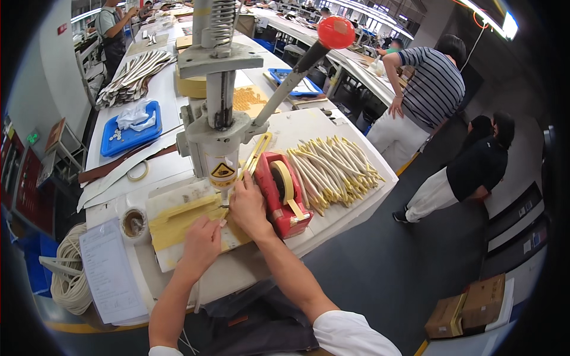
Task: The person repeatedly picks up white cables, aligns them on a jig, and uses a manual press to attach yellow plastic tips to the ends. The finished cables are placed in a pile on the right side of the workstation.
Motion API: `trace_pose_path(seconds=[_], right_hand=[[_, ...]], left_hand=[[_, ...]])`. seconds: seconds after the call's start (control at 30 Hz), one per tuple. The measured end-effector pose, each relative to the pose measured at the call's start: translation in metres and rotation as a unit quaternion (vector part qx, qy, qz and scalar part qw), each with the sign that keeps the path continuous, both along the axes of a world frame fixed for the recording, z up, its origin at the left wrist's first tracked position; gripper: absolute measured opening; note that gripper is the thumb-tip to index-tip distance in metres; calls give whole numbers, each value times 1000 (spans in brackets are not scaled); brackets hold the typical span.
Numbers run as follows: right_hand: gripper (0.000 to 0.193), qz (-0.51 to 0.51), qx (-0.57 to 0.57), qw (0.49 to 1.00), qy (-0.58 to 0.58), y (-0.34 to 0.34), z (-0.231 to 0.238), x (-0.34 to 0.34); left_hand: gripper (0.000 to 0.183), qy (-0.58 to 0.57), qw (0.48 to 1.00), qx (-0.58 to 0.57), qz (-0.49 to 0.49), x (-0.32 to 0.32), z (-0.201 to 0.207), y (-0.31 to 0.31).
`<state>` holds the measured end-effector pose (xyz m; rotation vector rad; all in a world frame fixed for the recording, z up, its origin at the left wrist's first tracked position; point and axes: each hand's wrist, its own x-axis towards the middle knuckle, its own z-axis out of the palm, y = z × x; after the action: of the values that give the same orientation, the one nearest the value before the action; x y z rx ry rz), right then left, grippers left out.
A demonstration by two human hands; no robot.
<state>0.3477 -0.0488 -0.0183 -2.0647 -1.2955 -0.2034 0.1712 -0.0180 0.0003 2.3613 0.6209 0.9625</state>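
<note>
A grey hand press (221, 127) with a red ball (336, 32) on its lever stands before me. Under its ram lies a pale board (172, 204) partly covered with yellow tape (184, 221). My left hand (203, 244) is closed in a pinch at the board's near side, a tiny pale bit at its fingertips. My right hand (248, 207) is closed beside the ram's tip; what it grips is hidden. A slim yellow looped strip (256, 155) runs up from its fingertips. Right of it is a red tape dispenser (285, 199) with a yellow roll.
Many white cords with yellow ends (335, 172) lie to the right. A roll (135, 225), paper sheet (110, 267), blue tray (132, 127) and strip pile (136, 77) are left. Coiled cord (72, 273) hangs off the left edge. People (424, 89) stand at right.
</note>
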Motion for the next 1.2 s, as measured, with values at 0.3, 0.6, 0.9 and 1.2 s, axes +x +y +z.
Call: trace_pose_path(seconds=[0.3,0.6,0.9,1.2], right_hand=[[26,3,-1,1000,6,-3,7,0],[32,8,-38,999,4,-4,11,0],[31,6,-23,1000,20,-7,15,-1],[24,-2,-18,1000,17,-2,6,0]], left_hand=[[7,-21,1000,23,-5,1,-2,2],[7,-17,999,38,-11,0,-3,3],[7,-14,999,20,-22,3,-6,3],[9,8,1000,-12,-2,1,1,0]])
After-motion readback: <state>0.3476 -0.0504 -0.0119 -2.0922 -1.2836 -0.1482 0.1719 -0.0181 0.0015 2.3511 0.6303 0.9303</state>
